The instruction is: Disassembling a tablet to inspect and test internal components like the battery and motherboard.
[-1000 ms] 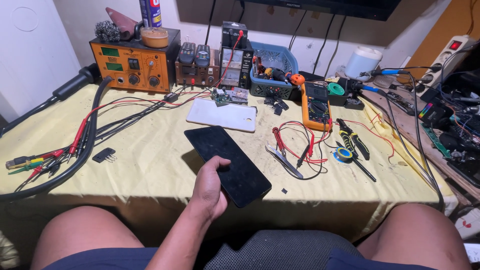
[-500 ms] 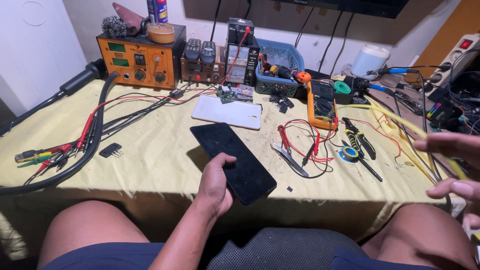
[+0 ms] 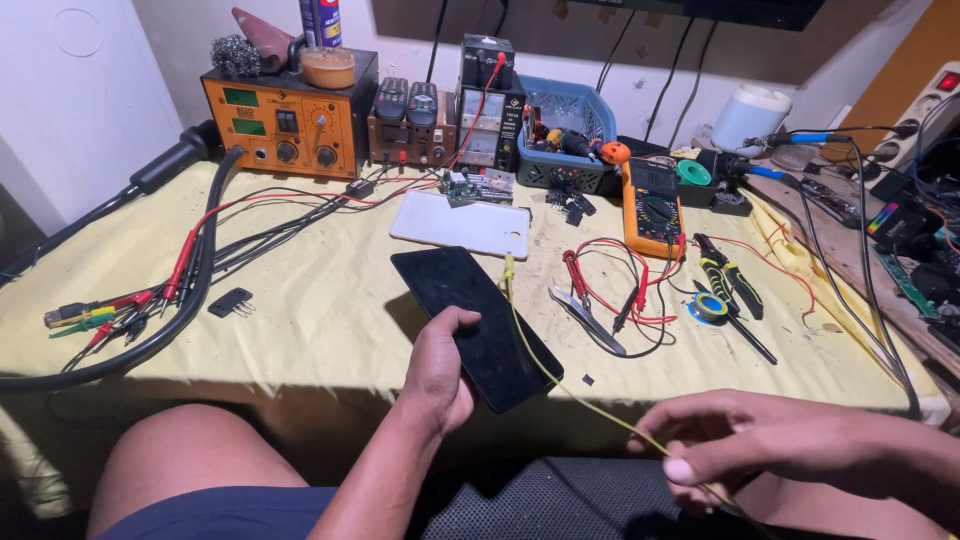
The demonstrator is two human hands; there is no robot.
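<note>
Right now the left hand [image 3: 440, 375] has its grip clamped on the near end of a phone [image 3: 475, 322], thumb on the glass, the far end resting on the table [image 3: 330, 310]. The right hand [image 3: 740, 445] pinches a thin yellow wire [image 3: 545, 370] between thumb and fingers, down near the lap; the wire runs taut across the phone's right edge up to its tip [image 3: 508, 268] on the cloth.

Risks, as I judge them: the phone overhangs the table edge and is held at one end only, so a loose grip could let it slide to the floor. The taut wire could drag across the glass or snag the tweezers [image 3: 585, 315] and red leads [image 3: 610, 285] just beside it, pulling small tools off.

The phone is a flat black slab, glossy and smooth, with rounded corners. A white back cover [image 3: 460, 225] lies beyond it, matte and thin. The cloth is pale yellow, creased and frayed at the front. An orange meter [image 3: 652, 205] sits to the right, boxy and plastic; an orange metal station [image 3: 290, 115] stands at the back, and a thick black hose [image 3: 150, 340] curves along the left.
</note>
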